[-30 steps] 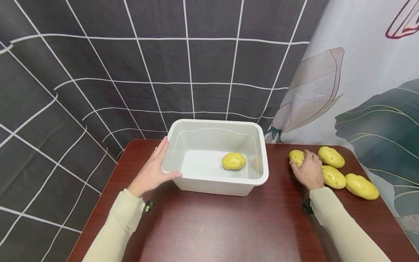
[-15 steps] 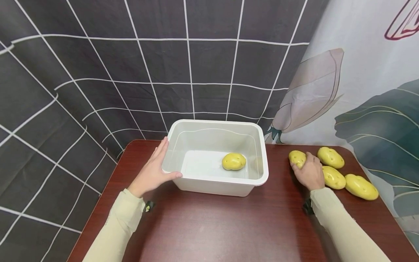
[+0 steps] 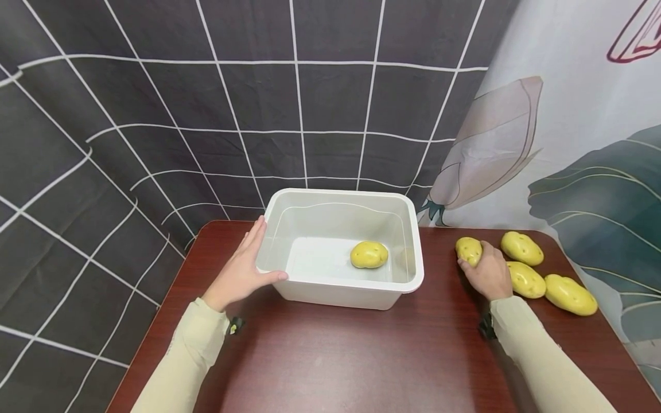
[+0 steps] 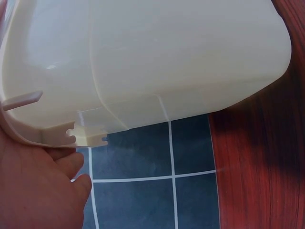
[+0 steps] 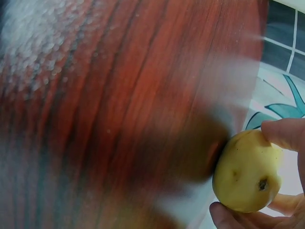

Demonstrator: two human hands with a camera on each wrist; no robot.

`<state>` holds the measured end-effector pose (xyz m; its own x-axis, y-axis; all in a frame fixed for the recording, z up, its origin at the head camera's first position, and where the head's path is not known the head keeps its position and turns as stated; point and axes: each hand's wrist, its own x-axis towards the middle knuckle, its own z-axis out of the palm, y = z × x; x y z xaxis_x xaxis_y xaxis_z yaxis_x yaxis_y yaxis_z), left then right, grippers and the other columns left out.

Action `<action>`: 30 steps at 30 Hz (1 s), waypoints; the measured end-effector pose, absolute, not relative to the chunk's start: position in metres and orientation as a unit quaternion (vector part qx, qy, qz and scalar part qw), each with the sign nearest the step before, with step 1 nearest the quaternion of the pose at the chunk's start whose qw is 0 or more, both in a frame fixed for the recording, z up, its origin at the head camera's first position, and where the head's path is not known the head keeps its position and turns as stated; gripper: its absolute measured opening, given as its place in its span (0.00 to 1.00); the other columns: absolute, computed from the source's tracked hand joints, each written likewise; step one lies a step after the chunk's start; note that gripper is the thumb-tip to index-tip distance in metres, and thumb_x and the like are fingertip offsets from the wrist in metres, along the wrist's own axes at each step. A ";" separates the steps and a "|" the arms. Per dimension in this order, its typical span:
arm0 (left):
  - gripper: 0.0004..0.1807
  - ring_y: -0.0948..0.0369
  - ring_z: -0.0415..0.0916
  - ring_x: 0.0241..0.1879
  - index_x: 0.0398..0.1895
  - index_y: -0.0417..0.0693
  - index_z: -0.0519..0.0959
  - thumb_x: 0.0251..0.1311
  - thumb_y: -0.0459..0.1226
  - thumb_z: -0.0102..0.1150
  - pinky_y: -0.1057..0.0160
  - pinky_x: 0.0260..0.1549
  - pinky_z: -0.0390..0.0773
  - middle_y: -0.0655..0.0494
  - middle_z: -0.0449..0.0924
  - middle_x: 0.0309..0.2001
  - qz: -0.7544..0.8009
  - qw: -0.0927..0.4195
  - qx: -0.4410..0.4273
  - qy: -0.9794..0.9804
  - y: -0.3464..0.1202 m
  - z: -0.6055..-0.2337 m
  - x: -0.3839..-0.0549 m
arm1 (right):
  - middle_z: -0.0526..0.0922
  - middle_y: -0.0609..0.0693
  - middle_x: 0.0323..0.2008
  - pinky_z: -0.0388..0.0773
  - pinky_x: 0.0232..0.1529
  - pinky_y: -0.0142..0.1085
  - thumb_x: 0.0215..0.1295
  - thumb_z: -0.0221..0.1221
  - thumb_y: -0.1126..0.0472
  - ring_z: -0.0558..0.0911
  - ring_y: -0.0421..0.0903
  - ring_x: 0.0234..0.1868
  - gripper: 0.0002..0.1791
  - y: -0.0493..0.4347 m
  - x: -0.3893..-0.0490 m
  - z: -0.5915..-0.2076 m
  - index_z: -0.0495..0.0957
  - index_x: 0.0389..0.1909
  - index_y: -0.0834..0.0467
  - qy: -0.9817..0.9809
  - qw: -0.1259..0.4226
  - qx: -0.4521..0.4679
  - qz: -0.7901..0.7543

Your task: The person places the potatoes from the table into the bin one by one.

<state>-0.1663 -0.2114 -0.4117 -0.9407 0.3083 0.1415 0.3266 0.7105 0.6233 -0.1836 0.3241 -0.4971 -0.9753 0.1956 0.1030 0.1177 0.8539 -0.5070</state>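
Note:
A white plastic tub (image 3: 330, 292) stands on the table, with one potato (image 3: 369, 254) inside, right of its middle. My left hand (image 3: 240, 272) grips the tub's near left corner. Its thumb lies over the front rim and the fingers lie along the left side; in the left wrist view fingertips (image 4: 82, 183) tuck below the rim (image 4: 28, 143). My right hand (image 3: 488, 271) holds another potato (image 3: 469, 250) at the right of the table. In the right wrist view this potato (image 5: 248, 171) sits between thumb and fingers, close to the table surface; whether it touches cannot be told.
Three more potatoes lie beside and behind the right hand: one potato (image 3: 521, 248) at the back, one (image 3: 525, 280) against the hand, one (image 3: 570, 294) furthest right. The dark red table (image 3: 330, 355) backs onto a gridded curtain (image 3: 335, 97) and a flowered cloth (image 3: 578, 172).
Hardly anything differs. The right hand has shifted very slightly around the potato, which stays in place. The left hand and the tub have not moved.

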 end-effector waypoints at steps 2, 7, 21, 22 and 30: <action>0.66 0.41 0.38 0.78 0.82 0.45 0.43 0.48 0.55 0.76 0.35 0.70 0.50 0.55 0.37 0.82 -0.339 0.013 -0.172 -0.925 -0.211 -0.412 -0.166 | 0.65 0.80 0.60 0.65 0.57 0.68 0.64 0.62 0.55 0.67 0.75 0.60 0.41 0.324 -0.183 -0.496 0.58 0.68 0.77 -0.960 0.074 -0.082 0.258; 0.66 0.41 0.38 0.78 0.82 0.45 0.43 0.49 0.55 0.76 0.34 0.70 0.50 0.55 0.36 0.82 -0.339 0.013 -0.172 -0.925 -0.212 -0.412 -0.166 | 0.65 0.80 0.60 0.66 0.56 0.68 0.65 0.61 0.55 0.68 0.76 0.59 0.41 0.324 -0.184 -0.495 0.57 0.68 0.77 -0.961 0.068 -0.087 0.255; 0.65 0.41 0.38 0.78 0.82 0.45 0.43 0.49 0.54 0.76 0.34 0.70 0.50 0.54 0.37 0.82 -0.341 0.011 -0.171 -0.924 -0.210 -0.412 -0.167 | 0.64 0.80 0.61 0.64 0.58 0.69 0.67 0.62 0.57 0.66 0.77 0.61 0.40 0.326 -0.180 -0.495 0.57 0.69 0.78 -0.963 0.071 -0.076 0.249; 0.65 0.40 0.38 0.78 0.82 0.45 0.43 0.49 0.53 0.76 0.34 0.70 0.50 0.54 0.37 0.82 -0.341 0.011 -0.171 -0.924 -0.210 -0.412 -0.167 | 0.64 0.80 0.62 0.64 0.58 0.68 0.67 0.62 0.58 0.66 0.76 0.61 0.40 0.326 -0.180 -0.495 0.57 0.69 0.78 -0.963 0.072 -0.075 0.249; 0.65 0.41 0.38 0.78 0.82 0.45 0.43 0.50 0.53 0.76 0.34 0.69 0.50 0.54 0.37 0.82 -0.338 0.014 -0.172 -0.925 -0.211 -0.412 -0.166 | 0.66 0.78 0.62 0.64 0.58 0.68 0.66 0.63 0.59 0.67 0.76 0.61 0.39 0.323 -0.177 -0.491 0.59 0.69 0.77 -0.960 0.092 -0.066 0.256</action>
<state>-0.1660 -0.2107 -0.4115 -0.9407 0.3085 0.1410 0.3268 0.7130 0.6204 -0.1772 0.3229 -0.4910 -0.9743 0.1745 0.1422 0.0807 0.8605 -0.5030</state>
